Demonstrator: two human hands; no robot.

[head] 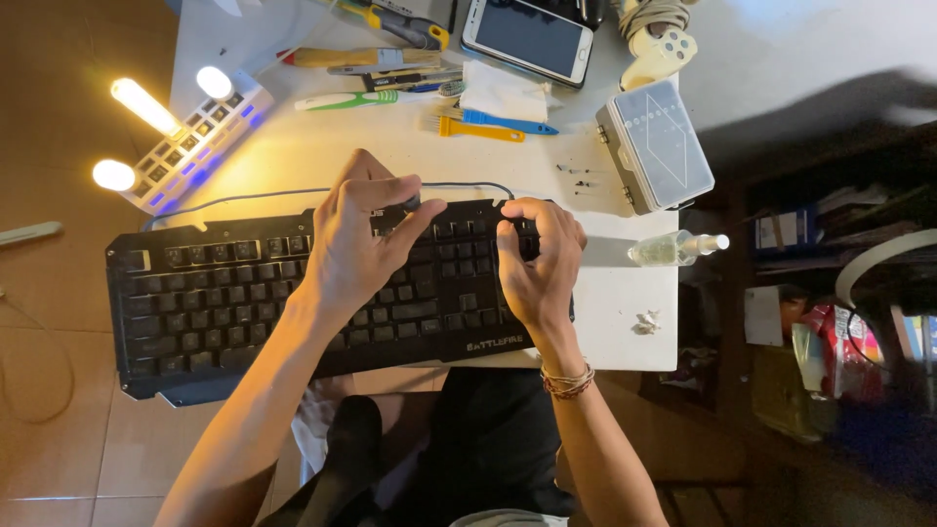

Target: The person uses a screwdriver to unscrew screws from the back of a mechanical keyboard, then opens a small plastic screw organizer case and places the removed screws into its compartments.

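A black computer keyboard (215, 303) lies across the front of a small white table (625, 322), its left end hanging past the table edge. My left hand (356, 244) rests on the keyboard's upper middle, fingers reaching to the top rim where the grey cable (244, 195) leaves. My right hand (537, 263) sits on the keyboard's right part, fingers curled down onto the keys near the top right corner. What the fingertips pinch, if anything, is hidden.
Behind the keyboard lie a white multi-port hub with lit lamps (190, 141), a toothbrush (366, 99), small brushes (488, 125), screwdrivers (351, 59), a phone (527, 37), a clear plastic case (656, 146), tiny screws (578, 178) and a small spray bottle (678, 249). Cluttered shelves stand right.
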